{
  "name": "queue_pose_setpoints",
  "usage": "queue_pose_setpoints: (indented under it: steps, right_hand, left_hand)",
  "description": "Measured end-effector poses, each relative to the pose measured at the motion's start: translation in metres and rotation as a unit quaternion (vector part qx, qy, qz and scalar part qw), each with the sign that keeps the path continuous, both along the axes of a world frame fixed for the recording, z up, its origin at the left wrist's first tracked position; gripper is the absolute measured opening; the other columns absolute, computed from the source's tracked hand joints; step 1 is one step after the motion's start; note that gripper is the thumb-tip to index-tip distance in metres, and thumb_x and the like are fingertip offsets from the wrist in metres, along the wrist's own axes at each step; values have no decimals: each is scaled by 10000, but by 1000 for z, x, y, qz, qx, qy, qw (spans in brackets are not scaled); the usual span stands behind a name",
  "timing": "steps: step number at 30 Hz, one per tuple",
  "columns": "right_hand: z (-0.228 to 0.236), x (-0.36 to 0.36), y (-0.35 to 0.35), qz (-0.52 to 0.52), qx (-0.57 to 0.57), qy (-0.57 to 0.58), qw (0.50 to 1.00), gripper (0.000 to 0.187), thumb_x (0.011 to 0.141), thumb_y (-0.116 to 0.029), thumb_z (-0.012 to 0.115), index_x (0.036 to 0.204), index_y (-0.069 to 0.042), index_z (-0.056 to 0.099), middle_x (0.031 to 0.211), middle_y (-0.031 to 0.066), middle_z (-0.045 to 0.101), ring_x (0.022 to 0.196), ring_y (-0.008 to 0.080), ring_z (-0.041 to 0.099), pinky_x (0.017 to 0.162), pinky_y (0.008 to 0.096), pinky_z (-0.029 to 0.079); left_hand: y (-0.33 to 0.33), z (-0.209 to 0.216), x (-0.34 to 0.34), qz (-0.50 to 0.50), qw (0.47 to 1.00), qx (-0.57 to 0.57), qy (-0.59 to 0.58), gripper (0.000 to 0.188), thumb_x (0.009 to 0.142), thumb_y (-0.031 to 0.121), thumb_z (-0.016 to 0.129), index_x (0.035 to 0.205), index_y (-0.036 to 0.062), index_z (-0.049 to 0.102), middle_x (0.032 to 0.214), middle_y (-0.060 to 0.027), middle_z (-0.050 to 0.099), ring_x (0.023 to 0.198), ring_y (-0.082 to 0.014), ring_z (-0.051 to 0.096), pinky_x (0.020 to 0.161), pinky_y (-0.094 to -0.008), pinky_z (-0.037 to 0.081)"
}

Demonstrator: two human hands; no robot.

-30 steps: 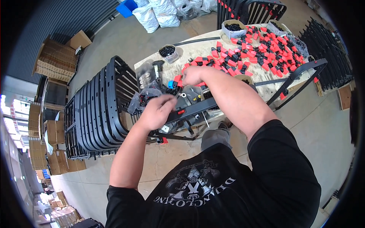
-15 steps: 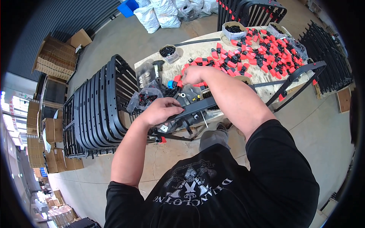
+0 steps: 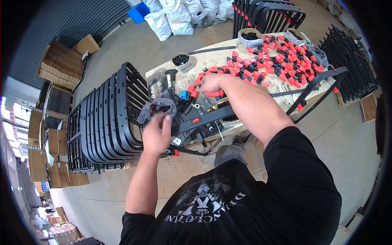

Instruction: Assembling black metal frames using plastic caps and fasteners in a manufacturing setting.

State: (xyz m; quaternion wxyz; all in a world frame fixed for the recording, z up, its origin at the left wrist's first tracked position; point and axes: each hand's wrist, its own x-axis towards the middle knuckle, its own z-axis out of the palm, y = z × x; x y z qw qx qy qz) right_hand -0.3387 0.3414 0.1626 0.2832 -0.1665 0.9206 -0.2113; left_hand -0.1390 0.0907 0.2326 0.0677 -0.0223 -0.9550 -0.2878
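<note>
A black metal frame (image 3: 216, 114) lies across the near side of the table, with a small red piece (image 3: 196, 120) on its bar. My left hand (image 3: 157, 132) is off the bar beside a clear plastic bag (image 3: 165, 107) of small red and dark parts. Its thumb stands apart from the fingers, whose tips are partly hidden. Beyond the bar, my right hand (image 3: 211, 83) has curled fingers at the near edge of a pile of red and black plastic pieces (image 3: 288, 61). What those fingers hold, if anything, is hidden.
A hammer (image 3: 170, 77), a blue part (image 3: 185, 94) and tubs of black parts (image 3: 181, 60) are on the table. Stacked black frames (image 3: 104, 114) stand close on the left, more racks (image 3: 347, 61) at the right. White sacks (image 3: 173, 16) lie behind.
My left hand has left the bar and moved left to the plastic bag, uncovering the red piece on the bar. My right hand has shifted slightly right and stays by the pile.
</note>
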Motion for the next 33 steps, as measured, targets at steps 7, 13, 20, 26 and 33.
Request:
queue_pose_setpoints:
  steps: [7,13,20,26,33]
  right_hand:
    - [-26,2,-17,24,13,86,996,514,844,-470,662,1002,11,752,1053,259,719,942,365,704,838,469,552]
    - [-14,82,-38,27,-50,105,993,357,798,-338,653,860,-3,760,899,226,724,840,371,702,768,470,550]
    - [5,145,63,-91,-125,111,982,295,832,-287,667,891,-2,717,912,203,722,841,354,699,759,453,544]
    - [97,219,146,-253,-360,263,859,297,885,-312,684,956,-25,647,869,174,696,821,351,684,728,447,534]
    - [9,355,357,-332,-284,156,886,438,991,-448,579,987,-17,656,924,203,677,886,370,671,812,442,517]
  left_hand:
    - [-12,-19,21,-19,992,-99,70,393,973,367,594,750,48,644,761,-222,656,746,-436,650,667,-508,509]
    - [-28,-25,56,-108,986,-34,121,337,941,222,617,689,11,543,668,-221,557,644,-434,573,591,-485,437]
    - [5,-45,47,-183,966,75,169,241,949,157,624,770,-4,600,643,-123,527,610,-273,532,577,-408,407]
    - [-2,-73,50,-35,975,207,77,446,1008,161,601,638,31,391,631,36,366,636,-74,311,547,-307,255]
    - [92,-27,93,-6,983,142,117,416,989,109,605,639,27,397,615,37,353,620,-70,301,528,-307,246]
